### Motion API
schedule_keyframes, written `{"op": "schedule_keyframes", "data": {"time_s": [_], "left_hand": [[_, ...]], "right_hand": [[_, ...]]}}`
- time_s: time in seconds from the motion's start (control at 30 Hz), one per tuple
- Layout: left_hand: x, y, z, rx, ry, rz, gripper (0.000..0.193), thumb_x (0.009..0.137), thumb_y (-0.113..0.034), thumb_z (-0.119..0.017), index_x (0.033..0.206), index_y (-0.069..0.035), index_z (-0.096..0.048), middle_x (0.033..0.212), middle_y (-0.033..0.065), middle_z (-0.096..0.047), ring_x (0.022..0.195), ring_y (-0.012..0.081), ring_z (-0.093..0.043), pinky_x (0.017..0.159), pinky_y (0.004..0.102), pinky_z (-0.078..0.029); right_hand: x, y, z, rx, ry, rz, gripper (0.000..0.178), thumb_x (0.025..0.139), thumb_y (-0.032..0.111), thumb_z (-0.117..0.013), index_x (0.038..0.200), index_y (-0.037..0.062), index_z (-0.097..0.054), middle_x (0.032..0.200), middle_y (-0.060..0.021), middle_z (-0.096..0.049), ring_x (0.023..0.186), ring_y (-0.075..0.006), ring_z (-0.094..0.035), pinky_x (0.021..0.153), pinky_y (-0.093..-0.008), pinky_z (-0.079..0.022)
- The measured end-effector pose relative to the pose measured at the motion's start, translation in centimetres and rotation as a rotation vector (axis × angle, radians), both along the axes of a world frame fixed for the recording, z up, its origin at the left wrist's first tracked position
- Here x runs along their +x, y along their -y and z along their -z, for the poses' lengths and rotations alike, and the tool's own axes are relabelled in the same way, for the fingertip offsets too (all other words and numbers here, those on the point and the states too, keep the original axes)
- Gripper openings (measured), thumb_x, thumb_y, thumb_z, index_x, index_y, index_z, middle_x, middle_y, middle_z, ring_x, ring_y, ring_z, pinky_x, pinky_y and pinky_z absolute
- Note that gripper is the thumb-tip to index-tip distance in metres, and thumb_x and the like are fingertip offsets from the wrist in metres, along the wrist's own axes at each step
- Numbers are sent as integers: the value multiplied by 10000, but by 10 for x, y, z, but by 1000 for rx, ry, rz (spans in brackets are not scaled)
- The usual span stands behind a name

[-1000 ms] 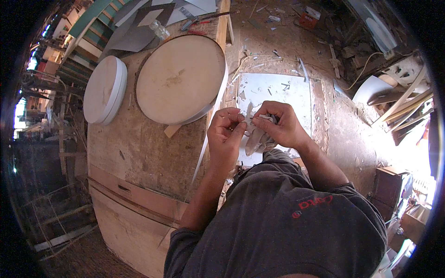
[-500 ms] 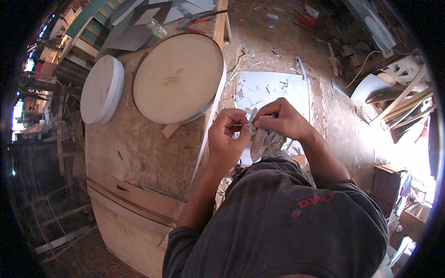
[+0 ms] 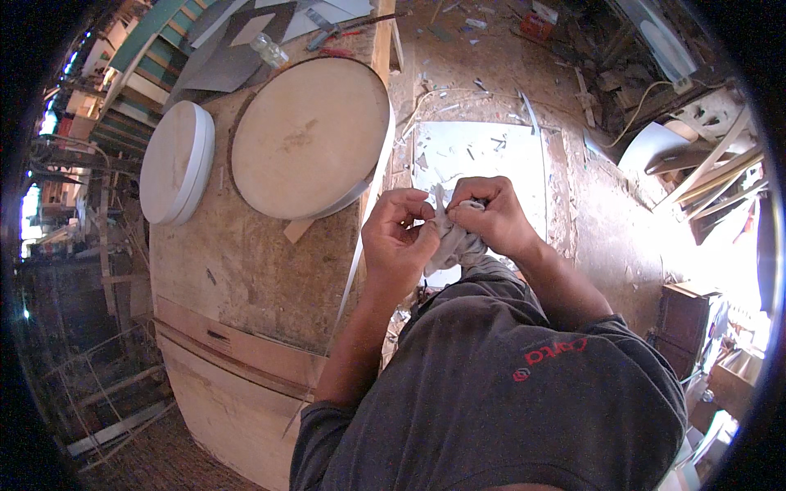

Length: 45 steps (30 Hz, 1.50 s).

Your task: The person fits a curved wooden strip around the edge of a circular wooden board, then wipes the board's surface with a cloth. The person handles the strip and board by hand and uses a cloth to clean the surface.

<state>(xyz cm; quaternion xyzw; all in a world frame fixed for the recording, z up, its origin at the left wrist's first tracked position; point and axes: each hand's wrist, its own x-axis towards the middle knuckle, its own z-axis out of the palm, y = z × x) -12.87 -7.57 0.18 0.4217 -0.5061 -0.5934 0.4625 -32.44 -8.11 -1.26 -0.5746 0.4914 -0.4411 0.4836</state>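
Observation:
In front of my body, a crumpled grey-white cloth hangs between my hands. My left hand pinches its left side between thumb and forefinger, with the other fingers curled. The right hand is closed on the upper part of the same cloth, and a thin pale end sticks up between the two. Its folds hide whether it is a rag or a glove.
To my left stands a wooden workbench bearing a large round wooden panel and a smaller white-edged disc. A clear jar sits behind them. On the floor lies a white sheet strewn with scraps.
The cloth has been bunched and turned between my fingers, its hanging part now gathered more to the left. Both hands stay at nearly the same place.

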Motion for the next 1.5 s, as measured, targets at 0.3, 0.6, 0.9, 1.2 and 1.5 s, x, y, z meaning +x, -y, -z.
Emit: {"op": "schedule_keyframes", "data": {"time_s": [0.3, 0.6, 0.9, 1.2, 1.5], "left_hand": [[4, -2, 7, 48, 69, -45, 111, 952, -37, -719, 1036, 13, -665, 919, 54, -678, 854, 93, -655, 747, 251, -568], [3, 3, -3, 202, 82, -103, 129, 1015, -108, -702, 973, 14, -716, 859, 39, -718, 796, 88, -673, 732, 248, -556], [-3, -3, -4, 200, 156, -161, 148, 980, -68, -741, 1095, 25, -732, 911, 55, -737, 835, 98, -685, 750, 243, -539], [1, -1, 24, 159, -3, -182, 254, 946, -9, -753, 1195, 6, -709, 906, 53, -738, 810, 90, -673, 737, 238, -532], [9, -2, 21, 192, -2, -143, 243, 947, -30, -752, 1176, -8, -674, 932, 69, -742, 833, 116, -691, 773, 271, -559]], "right_hand": [[7, -2, -10, -673, -442, 14, 86, 792, 127, -807, 859, 99, -762, 729, -76, -652, 604, -289, -667, 540, -398, -538], [11, -4, -9, -694, -464, -20, 166, 805, 76, -831, 961, 64, -778, 827, -93, -709, 676, -272, -712, 584, -365, -573], [7, -9, -10, -241, -315, 32, 294, 851, 287, -861, 1016, 55, -788, 889, -137, -768, 792, -281, -757, 736, -380, -589], [13, -5, -27, -78, -374, 27, 382, 849, 382, -854, 992, 36, -780, 884, -152, -779, 801, -279, -765, 765, -390, -592], [27, -9, -27, -427, -530, 35, 227, 783, 115, -873, 893, 15, -702, 836, -133, -719, 713, -269, -711, 676, -373, -564]]}}
